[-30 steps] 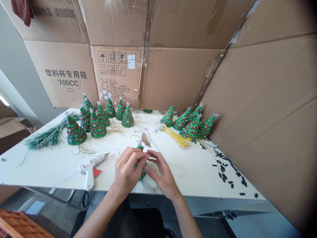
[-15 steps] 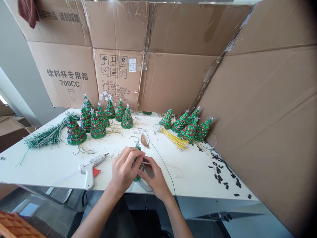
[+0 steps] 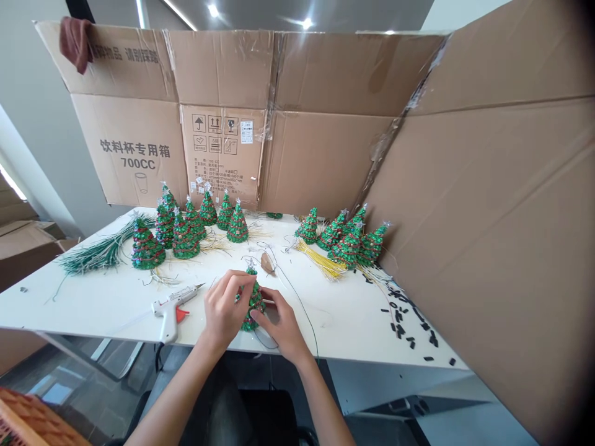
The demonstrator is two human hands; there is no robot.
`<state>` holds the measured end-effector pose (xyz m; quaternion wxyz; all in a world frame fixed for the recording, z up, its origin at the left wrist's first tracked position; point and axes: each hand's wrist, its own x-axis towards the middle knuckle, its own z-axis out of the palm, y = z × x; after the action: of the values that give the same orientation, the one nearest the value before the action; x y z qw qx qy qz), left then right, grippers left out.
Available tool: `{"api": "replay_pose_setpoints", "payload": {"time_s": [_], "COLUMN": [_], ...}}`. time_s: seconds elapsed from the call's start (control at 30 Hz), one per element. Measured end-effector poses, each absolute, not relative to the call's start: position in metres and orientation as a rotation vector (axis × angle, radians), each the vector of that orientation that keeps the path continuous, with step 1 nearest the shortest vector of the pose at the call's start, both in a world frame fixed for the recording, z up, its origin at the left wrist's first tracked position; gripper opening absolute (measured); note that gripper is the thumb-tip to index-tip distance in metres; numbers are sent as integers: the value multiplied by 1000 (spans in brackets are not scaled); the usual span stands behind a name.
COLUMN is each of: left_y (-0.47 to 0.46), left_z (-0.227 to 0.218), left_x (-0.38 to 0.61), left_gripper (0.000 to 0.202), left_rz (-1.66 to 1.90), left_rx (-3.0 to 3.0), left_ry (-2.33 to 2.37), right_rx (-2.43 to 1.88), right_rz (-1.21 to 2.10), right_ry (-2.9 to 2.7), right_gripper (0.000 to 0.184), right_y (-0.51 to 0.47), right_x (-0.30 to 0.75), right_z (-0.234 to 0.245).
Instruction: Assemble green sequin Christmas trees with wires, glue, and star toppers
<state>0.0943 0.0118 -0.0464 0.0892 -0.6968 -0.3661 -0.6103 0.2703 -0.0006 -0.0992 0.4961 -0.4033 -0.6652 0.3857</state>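
Note:
A small green Christmas tree (image 3: 254, 305) with red trim and a silver star on top stands near the table's front edge. From its right side my right hand (image 3: 281, 325) grips it, thumb low on the front and fingers behind. My left hand (image 3: 229, 306) is closed in a pinch close to the tree's upper left side. Whatever lies between those fingertips is too small to make out. A thin dark wire (image 3: 302, 298) runs from behind the tree over the table's front edge. Left of my hands lies a white glue gun (image 3: 170, 310) with a red trigger.
Finished-looking trees stand in a left group (image 3: 186, 235) and a right group (image 3: 346, 244). Green wires (image 3: 100, 251), yellow wires (image 3: 323, 260) and a brown lump (image 3: 268, 264) lie on the white table (image 3: 334, 328). Black bits (image 3: 400, 328) are scattered right. Cardboard walls (image 3: 320, 161) enclose the back and right.
The camera view has tilted up and shifted slightly. My left fingers have lifted a little off the tree, so more of its front shows. My right hand still grips it.

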Motion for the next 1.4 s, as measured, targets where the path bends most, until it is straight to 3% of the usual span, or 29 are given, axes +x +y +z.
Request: {"api": "replay_pose_setpoints", "payload": {"time_s": [0.7,1.13,1.4], "left_y": [12,10,25], "left_z": [-43,-56,-60], "left_x": [96,93,86], "left_gripper": [8,17,21], "left_rz": [-2168,-2319,-2492], "left_rx": [-2015,-1819,-2014], "left_ry": [-1318,-1387,-1388], "right_rx": [-990,-1020,-1013], "right_rz": [884,875,832], "right_ry": [-1665,-1762,-1789], "right_gripper": [52,59,55], "right_y": [-1,0,3], "right_x": [264,264,266], "right_z": [-101,-105,-109]}}
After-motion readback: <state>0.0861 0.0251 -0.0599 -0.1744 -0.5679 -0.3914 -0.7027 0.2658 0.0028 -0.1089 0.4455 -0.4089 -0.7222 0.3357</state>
